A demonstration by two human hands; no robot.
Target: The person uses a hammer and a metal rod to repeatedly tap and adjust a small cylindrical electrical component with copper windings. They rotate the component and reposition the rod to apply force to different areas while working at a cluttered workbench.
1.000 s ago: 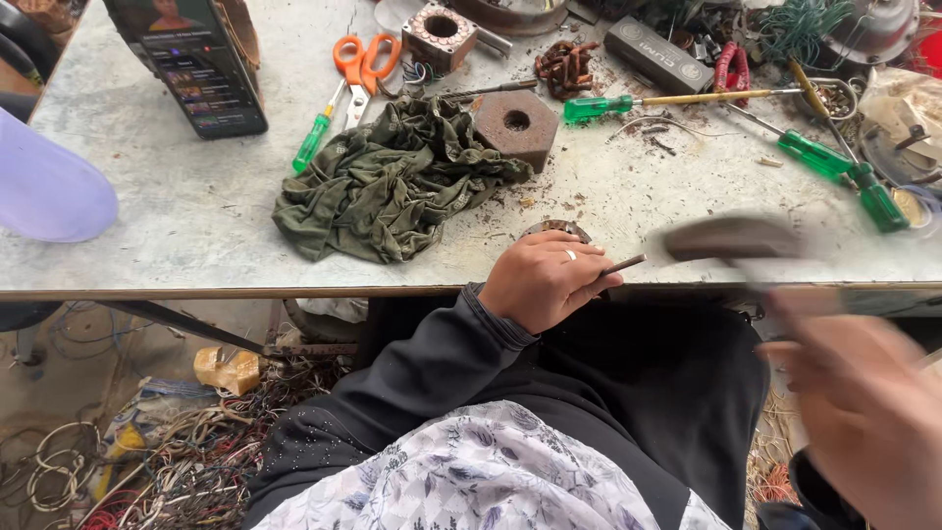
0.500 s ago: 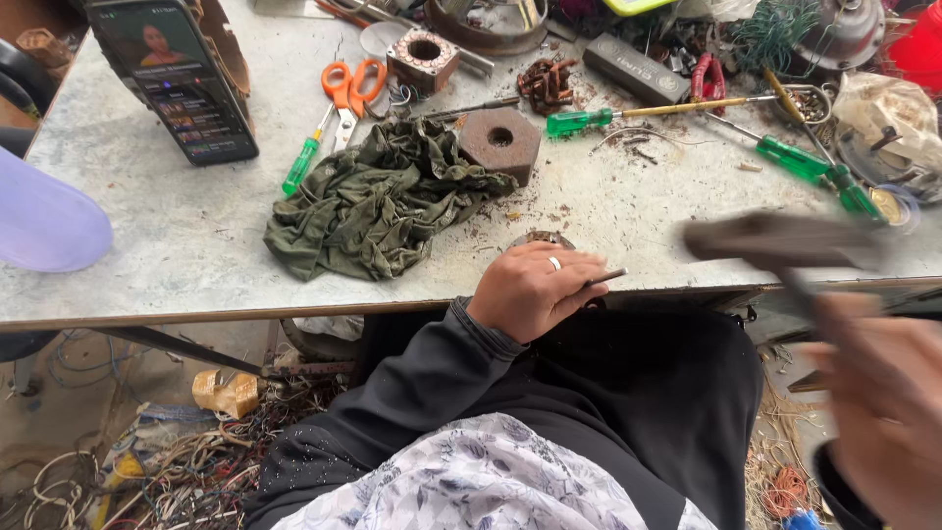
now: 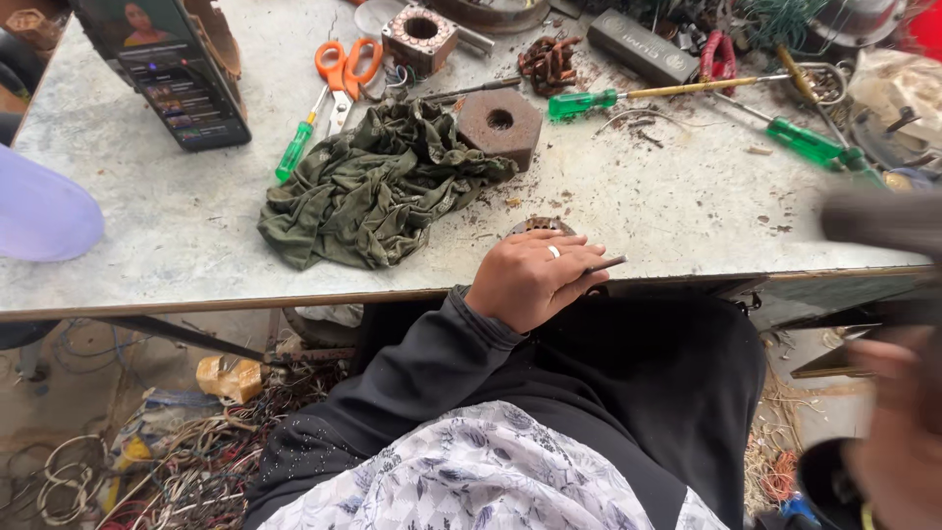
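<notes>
My left hand (image 3: pixel 530 280) rests at the front edge of the grey worktable (image 3: pixel 177 245), shut on a thin metal pin (image 3: pixel 608 263) that sticks out to the right. Under its fingers lies a small round ribbed metal part (image 3: pixel 538 226), mostly hidden. At the far right, my right hand (image 3: pixel 898 432) is blurred below table level. It grips the handle of a hammer-like tool whose dark, blurred head (image 3: pixel 878 221) hangs over the table's right edge, apart from the pin.
A crumpled green rag (image 3: pixel 378 182) and a rusty hexagonal block (image 3: pixel 500 123) lie just beyond my left hand. Orange scissors (image 3: pixel 343 69), green screwdrivers (image 3: pixel 589 101), a wound stator (image 3: pixel 420 34) and a propped phone (image 3: pixel 172 83) sit farther back. Tangled wire (image 3: pixel 128 461) covers the floor.
The blurred tool head has moved rightward, away from the pin, and my right hand has moved right with it. My left hand has kept its place on the pin.
</notes>
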